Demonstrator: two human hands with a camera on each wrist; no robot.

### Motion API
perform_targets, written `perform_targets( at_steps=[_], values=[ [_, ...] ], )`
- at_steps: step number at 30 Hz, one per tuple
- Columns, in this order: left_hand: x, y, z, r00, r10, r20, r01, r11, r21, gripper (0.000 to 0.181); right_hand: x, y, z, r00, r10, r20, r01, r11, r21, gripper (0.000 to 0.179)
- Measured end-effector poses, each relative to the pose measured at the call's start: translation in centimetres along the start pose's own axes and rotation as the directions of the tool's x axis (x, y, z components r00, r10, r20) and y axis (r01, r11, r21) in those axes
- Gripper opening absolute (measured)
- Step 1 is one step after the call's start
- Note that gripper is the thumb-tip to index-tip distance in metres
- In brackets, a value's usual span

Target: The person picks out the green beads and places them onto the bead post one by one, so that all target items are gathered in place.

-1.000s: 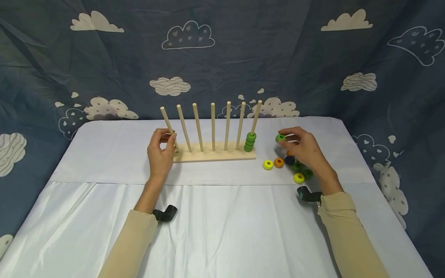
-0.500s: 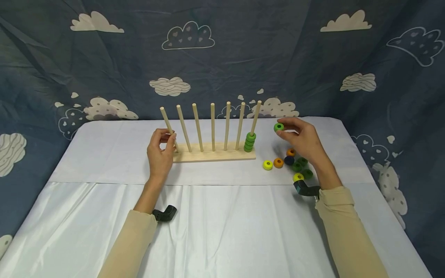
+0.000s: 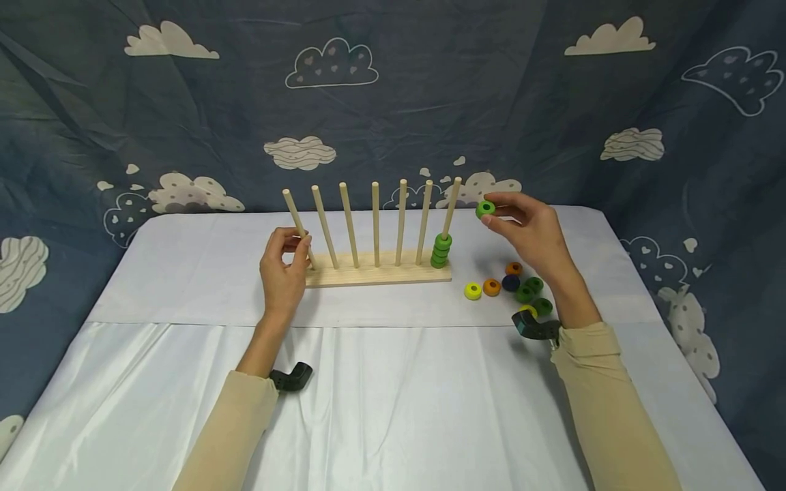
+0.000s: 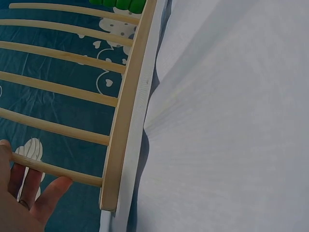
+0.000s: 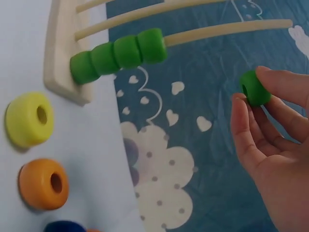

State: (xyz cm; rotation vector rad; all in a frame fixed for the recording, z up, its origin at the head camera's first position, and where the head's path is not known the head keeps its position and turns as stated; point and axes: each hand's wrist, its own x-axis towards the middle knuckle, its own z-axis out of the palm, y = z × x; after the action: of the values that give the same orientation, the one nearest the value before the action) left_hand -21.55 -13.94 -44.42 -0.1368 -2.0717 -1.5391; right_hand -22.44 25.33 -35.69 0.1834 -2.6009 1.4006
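Observation:
A wooden peg rack [image 3: 381,275] with a row of upright pegs stands on the white table. My left hand [image 3: 284,276] grips the leftmost peg [image 3: 293,209] low down, thumb and fingers around it; the left wrist view shows the fingers at that peg [image 4: 72,173]. Several green beads [image 3: 441,251] are stacked on the rightmost peg [image 3: 452,204]. Right of that peg and apart from it, my right hand [image 3: 534,235] pinches a green bead [image 5: 255,88] between thumb and fingertips, above the table. In the right wrist view the bead's hole faces the peg side.
Loose beads lie right of the rack: yellow [image 3: 472,291], orange [image 3: 491,287], dark blue [image 3: 510,283] and several green [image 3: 525,294]. Another yellow bead [image 3: 528,310] is partly hidden by the black wrist camera [image 3: 535,326]. A dark cloud-patterned cloth [image 3: 393,102] hangs behind the table.
My right hand has lifted the green bead up and slightly left, away from the loose beads and toward the height of the rightmost peg's top. The left hand and rack stay put.

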Motion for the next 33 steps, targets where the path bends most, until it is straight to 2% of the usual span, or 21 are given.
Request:
perform_targets(
  at_steps=[9, 20, 33],
  values=[
    [0.0, 0.0, 0.0, 1.000, -0.005, -0.002, 0.005, 1.000, -0.010, 0.015, 0.1, -1.7, 0.2, 0.994, -0.074, -0.078, 0.085, 0.986, 0.146, 0.042],
    [0.0, 0.3, 0.2, 1.000, -0.019, -0.002, 0.019, 1.000, -0.009, 0.014, 0.5, -3.4, 0.2, 0.987, -0.129, -0.096, 0.146, 0.967, 0.208, 0.041],
    [0.0, 0.2, 0.1, 1.000, 0.000, -0.013, 0.000, 1.000, 0.000, 0.014, 0.8, -4.6, 0.8, 0.981, -0.167, -0.100, 0.191, 0.923, 0.335, 0.040]
  ],
)
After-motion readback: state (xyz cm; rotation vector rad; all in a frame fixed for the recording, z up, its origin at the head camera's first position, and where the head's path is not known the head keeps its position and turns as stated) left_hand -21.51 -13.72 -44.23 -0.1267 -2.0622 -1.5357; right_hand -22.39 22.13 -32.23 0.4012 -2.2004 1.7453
